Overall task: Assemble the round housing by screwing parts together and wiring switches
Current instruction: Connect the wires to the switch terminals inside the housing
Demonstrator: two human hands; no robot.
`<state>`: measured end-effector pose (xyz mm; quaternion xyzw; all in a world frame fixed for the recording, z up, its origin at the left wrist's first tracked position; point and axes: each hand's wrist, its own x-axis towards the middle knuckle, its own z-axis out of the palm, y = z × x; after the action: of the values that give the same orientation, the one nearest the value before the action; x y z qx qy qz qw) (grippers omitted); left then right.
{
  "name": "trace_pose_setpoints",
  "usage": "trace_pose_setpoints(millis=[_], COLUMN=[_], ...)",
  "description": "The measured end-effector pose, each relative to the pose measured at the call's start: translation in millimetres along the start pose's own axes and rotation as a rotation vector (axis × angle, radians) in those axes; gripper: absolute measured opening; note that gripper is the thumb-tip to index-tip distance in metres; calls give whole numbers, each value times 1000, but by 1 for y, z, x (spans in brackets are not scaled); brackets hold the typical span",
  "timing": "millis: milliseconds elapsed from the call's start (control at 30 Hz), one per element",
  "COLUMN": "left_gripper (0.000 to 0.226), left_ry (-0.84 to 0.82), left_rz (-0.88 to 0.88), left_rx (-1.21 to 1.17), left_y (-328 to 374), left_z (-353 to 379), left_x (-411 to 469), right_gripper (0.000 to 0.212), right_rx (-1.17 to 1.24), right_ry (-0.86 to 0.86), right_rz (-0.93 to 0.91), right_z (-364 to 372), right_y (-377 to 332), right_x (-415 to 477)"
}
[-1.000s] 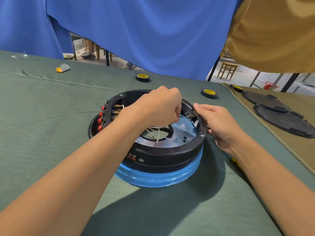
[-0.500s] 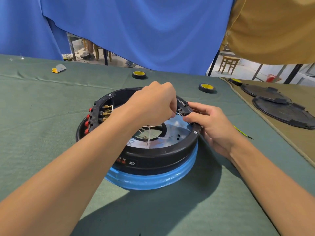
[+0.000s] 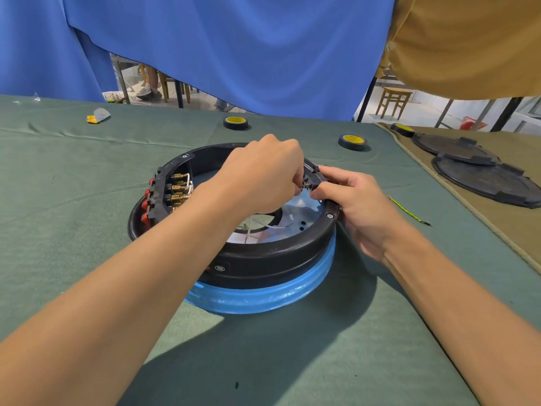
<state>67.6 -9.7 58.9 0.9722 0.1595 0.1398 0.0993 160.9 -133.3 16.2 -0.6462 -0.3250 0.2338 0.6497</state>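
The round housing (image 3: 263,259), black over a blue band, is set at the centre of the green surface (image 3: 73,200), with red-buttoned switches (image 3: 155,197) mounted at its 9 o'clock. A small black switch (image 3: 312,180) at the rim's 2 o'clock is pinched between the thumb and curled fingers of the right hand (image 3: 360,200). The fingers of the left hand (image 3: 263,177) are curled and pinched at that switch's metal terminals, and whether a wire is held there cannot be told.

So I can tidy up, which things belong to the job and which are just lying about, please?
In use: round housing, small switch in the right hand, left hand at its terminals, switch block, white wires.
Lying about: tape rolls, black lids, green-yellow wire.
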Motion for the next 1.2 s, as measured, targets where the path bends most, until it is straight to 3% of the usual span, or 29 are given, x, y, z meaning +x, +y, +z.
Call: trace_pose_setpoints(millis=[167, 333, 967, 1200], left_gripper=[12, 16, 16, 10], left_ry=[85, 28, 60, 73], left_rz=[-6, -20, -30, -108], left_rx=[-5, -24, -80, -215], left_y=[-2, 1, 4, 0], left_z=[1, 4, 7, 9], left_x=[-4, -7, -4, -3], right_gripper=[31, 33, 28, 35], right_rx=[33, 64, 22, -6], right_ry=[13, -1, 27, 61], right_rz=[8, 13, 23, 48], right_z=[0, 1, -2, -2], right_y=[1, 1, 4, 4], right_x=[-1, -1, 0, 1])
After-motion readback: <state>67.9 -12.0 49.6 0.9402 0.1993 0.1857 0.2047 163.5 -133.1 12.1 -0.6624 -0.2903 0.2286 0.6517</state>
